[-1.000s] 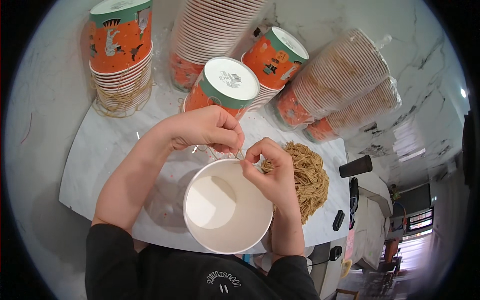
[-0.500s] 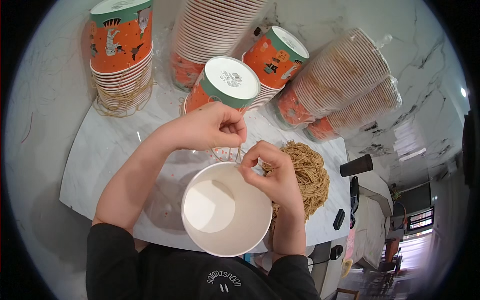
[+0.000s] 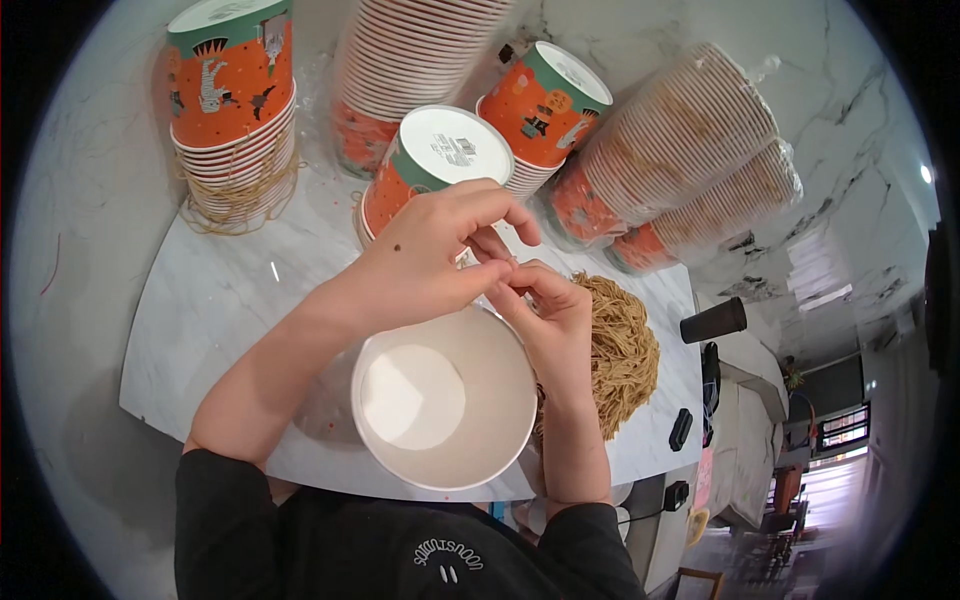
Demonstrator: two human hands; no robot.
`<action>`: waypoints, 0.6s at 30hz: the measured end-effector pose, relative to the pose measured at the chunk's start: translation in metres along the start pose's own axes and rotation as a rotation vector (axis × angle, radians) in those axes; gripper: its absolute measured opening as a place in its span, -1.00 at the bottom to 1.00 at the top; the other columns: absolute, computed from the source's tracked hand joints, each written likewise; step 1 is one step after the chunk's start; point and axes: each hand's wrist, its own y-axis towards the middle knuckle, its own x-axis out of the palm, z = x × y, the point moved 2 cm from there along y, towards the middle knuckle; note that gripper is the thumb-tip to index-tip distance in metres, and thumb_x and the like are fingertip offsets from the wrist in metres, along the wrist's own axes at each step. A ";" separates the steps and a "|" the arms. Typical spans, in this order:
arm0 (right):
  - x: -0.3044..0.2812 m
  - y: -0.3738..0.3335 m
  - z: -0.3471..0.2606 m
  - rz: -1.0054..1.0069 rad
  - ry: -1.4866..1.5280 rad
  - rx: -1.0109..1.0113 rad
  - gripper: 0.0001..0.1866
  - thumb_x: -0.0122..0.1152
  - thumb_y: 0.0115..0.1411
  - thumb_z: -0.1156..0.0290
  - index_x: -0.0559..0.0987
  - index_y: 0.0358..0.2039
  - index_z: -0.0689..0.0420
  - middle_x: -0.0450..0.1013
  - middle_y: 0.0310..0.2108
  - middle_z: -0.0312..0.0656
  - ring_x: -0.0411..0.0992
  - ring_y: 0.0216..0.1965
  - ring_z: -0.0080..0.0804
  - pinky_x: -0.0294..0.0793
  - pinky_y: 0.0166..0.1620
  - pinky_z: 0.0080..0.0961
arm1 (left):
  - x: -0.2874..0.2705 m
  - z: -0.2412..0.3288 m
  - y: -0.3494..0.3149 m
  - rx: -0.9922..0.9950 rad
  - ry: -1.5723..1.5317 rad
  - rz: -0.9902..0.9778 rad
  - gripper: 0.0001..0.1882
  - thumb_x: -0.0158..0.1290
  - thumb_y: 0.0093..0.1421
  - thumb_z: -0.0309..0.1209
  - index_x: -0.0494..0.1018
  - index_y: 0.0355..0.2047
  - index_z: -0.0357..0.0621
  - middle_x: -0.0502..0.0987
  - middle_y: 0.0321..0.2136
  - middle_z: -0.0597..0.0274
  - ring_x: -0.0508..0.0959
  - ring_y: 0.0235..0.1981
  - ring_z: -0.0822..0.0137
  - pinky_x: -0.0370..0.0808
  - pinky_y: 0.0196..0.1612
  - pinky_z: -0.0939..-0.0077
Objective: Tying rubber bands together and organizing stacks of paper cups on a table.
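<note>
A large white-lined paper bucket [image 3: 430, 465] sits mouth up before me, its far rim below my hands. My left hand [image 3: 440, 245] reaches over that rim, index finger arched, with the thumb tip pinched toward my other hand. My right hand [image 3: 545, 315] meets it there, thumb and index finger pressed together at the far right of the rim. The tan twine that both hands work on is almost wholly hidden by the fingers. Beside my right wrist lies a heaped bundle of tan twine [image 3: 622, 365].
Orange and green upside-down paper buckets [image 3: 455, 145] stand behind my hands. A bucket stack with twine loops [image 3: 230, 130] is at far left. Plastic-wrapped bucket stacks [image 3: 680, 140] lean at the back right. A black tumbler [image 3: 713, 320] and small black case [image 3: 681, 429] are at the right.
My left hand has shifted right and its index finger has lifted outward. The hands now meet, covering the twine seen between them before. The bucket has moved slightly away from me.
</note>
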 end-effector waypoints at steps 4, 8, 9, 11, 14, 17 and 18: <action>0.001 -0.002 -0.005 -0.088 -0.254 -0.117 -0.83 0.45 0.14 0.49 0.73 -0.24 0.24 0.59 -0.36 -0.22 0.48 -0.31 -0.54 0.46 -0.16 -0.58 | -0.001 0.002 0.000 0.081 0.022 0.111 -0.79 0.19 0.15 -0.70 0.47 -0.22 -0.25 0.55 -0.13 0.22 0.61 -0.26 0.53 0.58 -0.15 0.62; -0.003 -0.001 -0.003 -0.219 -0.288 -0.041 -0.74 0.45 0.16 0.43 0.72 -0.13 0.20 0.59 -0.29 -0.20 0.49 -0.22 -0.49 0.48 -0.07 -0.52 | -0.008 0.006 0.000 0.181 0.008 0.216 -0.75 0.19 0.14 -0.74 0.43 -0.23 -0.23 0.50 -0.08 0.21 0.60 -0.24 0.52 0.57 -0.15 0.64; -0.004 0.000 -0.004 -0.274 -0.252 -0.026 -0.68 0.42 0.22 0.40 0.69 -0.03 0.21 0.60 -0.24 -0.19 0.50 -0.15 -0.47 0.47 0.00 -0.50 | -0.008 0.009 0.000 0.180 0.007 0.215 -0.75 0.19 0.14 -0.74 0.43 -0.23 -0.23 0.50 -0.08 0.21 0.60 -0.24 0.52 0.57 -0.15 0.64; -0.002 0.001 -0.002 -0.184 0.024 0.078 -0.60 0.33 0.30 0.35 0.60 0.10 0.23 0.59 -0.15 -0.15 0.49 -0.05 -0.43 0.43 0.09 -0.49 | -0.005 0.009 -0.002 0.020 -0.171 0.061 -0.71 0.19 0.15 -0.74 0.39 -0.18 -0.21 0.47 -0.06 0.22 0.61 -0.22 0.51 0.58 -0.15 0.63; -0.019 0.012 0.000 -0.152 0.399 0.082 -0.44 -0.01 0.51 0.21 0.31 0.35 0.34 0.54 0.10 -0.01 0.42 0.22 -0.25 0.26 0.34 -0.37 | 0.001 0.000 -0.003 0.024 -0.159 -0.004 -0.66 0.20 0.15 -0.73 0.36 -0.14 -0.19 0.46 -0.05 0.23 0.63 -0.20 0.51 0.58 -0.15 0.62; -0.045 0.015 -0.009 -0.061 0.803 0.060 -0.50 -0.08 0.52 0.25 0.35 0.30 0.33 0.58 -0.03 -0.07 0.45 0.16 -0.17 0.27 0.33 -0.24 | -0.001 0.005 -0.003 -0.061 -0.062 -0.061 -0.67 0.20 0.15 -0.71 0.35 -0.14 -0.20 0.46 -0.05 0.23 0.64 -0.20 0.50 0.58 -0.14 0.60; -0.059 0.015 -0.004 -0.050 0.914 0.043 -0.54 -0.09 0.53 0.27 0.38 0.27 0.31 0.59 -0.08 -0.10 0.47 0.14 -0.17 0.28 0.31 -0.23 | -0.002 0.005 -0.004 -0.061 -0.060 -0.060 -0.67 0.20 0.15 -0.71 0.35 -0.14 -0.20 0.46 -0.05 0.23 0.64 -0.20 0.50 0.58 -0.14 0.60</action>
